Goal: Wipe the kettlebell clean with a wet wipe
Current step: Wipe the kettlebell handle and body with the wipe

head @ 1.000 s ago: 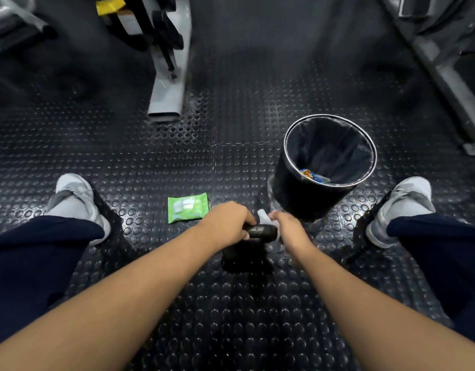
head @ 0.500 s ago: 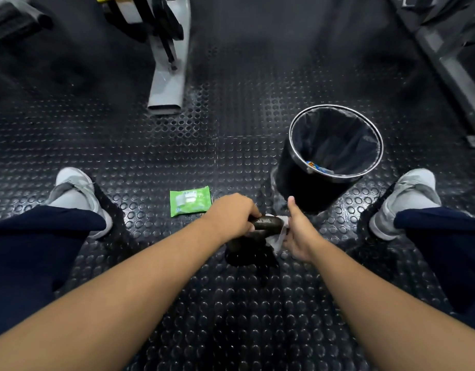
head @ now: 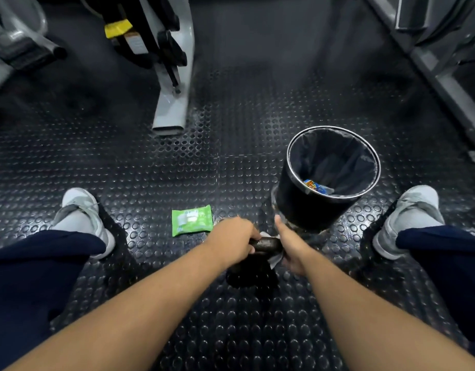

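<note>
Black studded rubber gym floor (head: 140, 167), grey steel machine frame (head: 174, 103) beyond black round waste bin (head: 311, 210), dark iron kettlebell (head: 268, 243) just in front of the bin, left hand (head: 233, 241) clenched round its handle, right hand (head: 292, 247) clasping white wet wipe (head: 275, 261) against it.

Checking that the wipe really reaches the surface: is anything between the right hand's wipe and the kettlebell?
Nothing visible. The right hand holds the wet wipe straight against the right end of the kettlebell handle. Only the left hand, gripping the handle's left part, covers the surface there.
</note>
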